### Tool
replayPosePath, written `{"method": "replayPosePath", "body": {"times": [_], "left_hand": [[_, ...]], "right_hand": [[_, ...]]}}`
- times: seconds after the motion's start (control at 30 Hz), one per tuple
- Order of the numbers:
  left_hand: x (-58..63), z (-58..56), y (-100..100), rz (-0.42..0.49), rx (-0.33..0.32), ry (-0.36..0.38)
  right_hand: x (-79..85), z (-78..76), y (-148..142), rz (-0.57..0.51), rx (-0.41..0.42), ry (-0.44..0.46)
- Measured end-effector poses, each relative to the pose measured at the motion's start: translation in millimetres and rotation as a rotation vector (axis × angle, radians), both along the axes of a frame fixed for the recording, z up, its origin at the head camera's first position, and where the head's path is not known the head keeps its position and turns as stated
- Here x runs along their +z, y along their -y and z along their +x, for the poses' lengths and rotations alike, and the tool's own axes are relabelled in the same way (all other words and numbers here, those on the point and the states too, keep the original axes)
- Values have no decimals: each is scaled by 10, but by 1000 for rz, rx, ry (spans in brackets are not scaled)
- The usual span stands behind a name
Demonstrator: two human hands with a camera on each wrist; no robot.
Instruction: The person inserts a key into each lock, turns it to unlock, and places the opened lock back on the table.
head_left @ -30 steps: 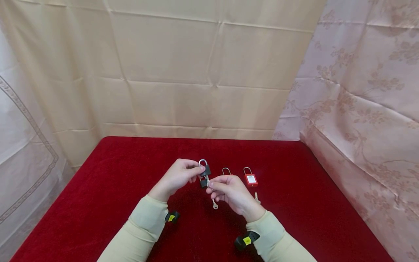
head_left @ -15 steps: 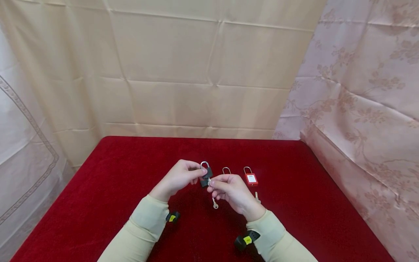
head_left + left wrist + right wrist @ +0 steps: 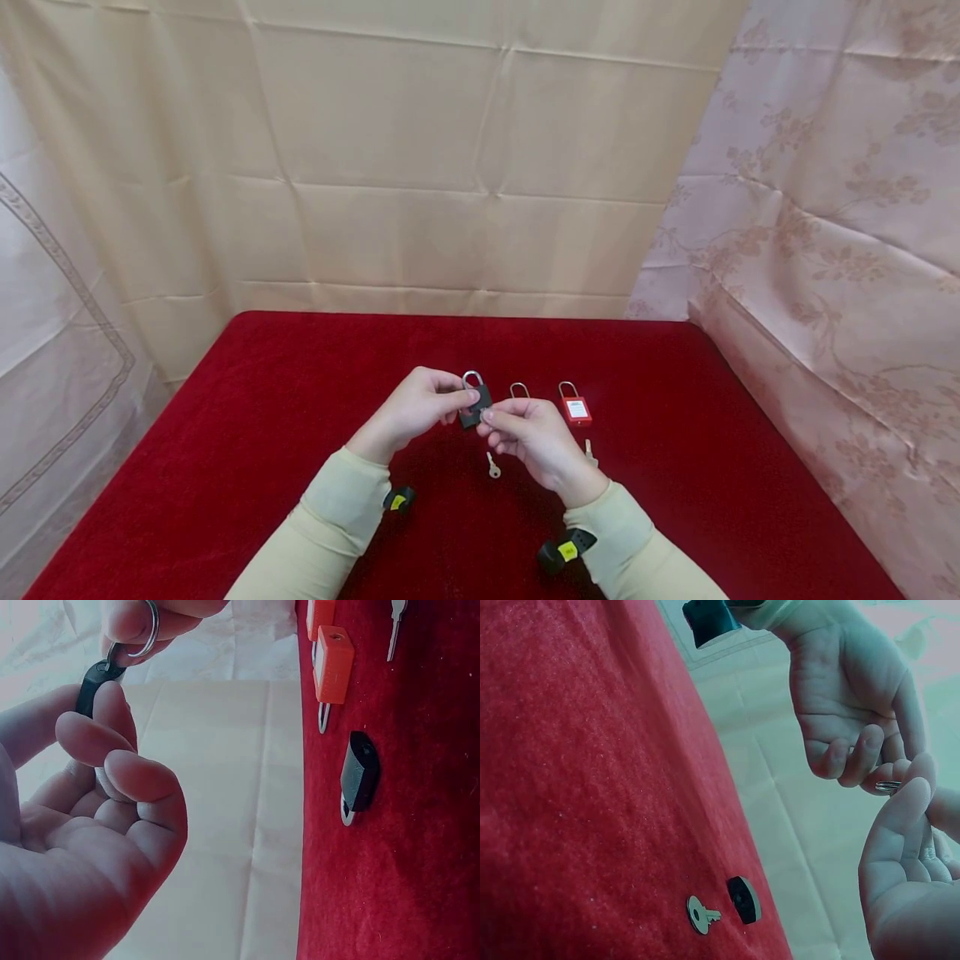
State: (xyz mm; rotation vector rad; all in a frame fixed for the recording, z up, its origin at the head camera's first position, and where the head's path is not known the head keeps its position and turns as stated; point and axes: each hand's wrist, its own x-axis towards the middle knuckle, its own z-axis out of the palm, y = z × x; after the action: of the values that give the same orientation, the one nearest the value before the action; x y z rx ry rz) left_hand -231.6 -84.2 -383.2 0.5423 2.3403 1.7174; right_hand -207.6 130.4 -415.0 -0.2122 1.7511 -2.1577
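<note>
My left hand (image 3: 420,410) grips a black padlock (image 3: 483,397) by its body, the silver shackle pointing up. At the padlock's lower end, my right hand (image 3: 534,437) pinches a key, which its fingertips mostly hide; a metal ring (image 3: 154,626) hangs at those fingers in the left wrist view. Both hands are above the table, fingertips close together. Below them a second black padlock (image 3: 360,772) rests on the cloth, partly covered in the head view. A loose key (image 3: 492,467) lies just nearer to me, also seen in the right wrist view.
Dark red cloth (image 3: 300,400) covers the table. A red padlock (image 3: 576,411) with a white label lies to the right, and another red padlock (image 3: 334,664) is largely behind my right hand in the head view. A second key (image 3: 590,452) lies near my right wrist. Curtains surround the table.
My left hand has brought the black padlock slightly right and down toward my right fingertips. The key's blade, visible a second ago between padlock and fingers, is now hidden. My right hand has barely moved.
</note>
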Motion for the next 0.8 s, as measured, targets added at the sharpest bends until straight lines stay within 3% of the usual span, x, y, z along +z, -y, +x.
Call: {"method": "replayPosePath", "body": {"times": [0.27, 0.5, 0.8], "left_hand": [[-14, 6, -7, 17, 4, 4], [-19, 26, -55, 111, 64, 13], [3, 45, -63, 157, 98, 0]], "right_hand": [[16, 18, 7, -3, -16, 9], [24, 23, 10, 22, -65, -85], [44, 26, 13, 41, -119, -143]]}}
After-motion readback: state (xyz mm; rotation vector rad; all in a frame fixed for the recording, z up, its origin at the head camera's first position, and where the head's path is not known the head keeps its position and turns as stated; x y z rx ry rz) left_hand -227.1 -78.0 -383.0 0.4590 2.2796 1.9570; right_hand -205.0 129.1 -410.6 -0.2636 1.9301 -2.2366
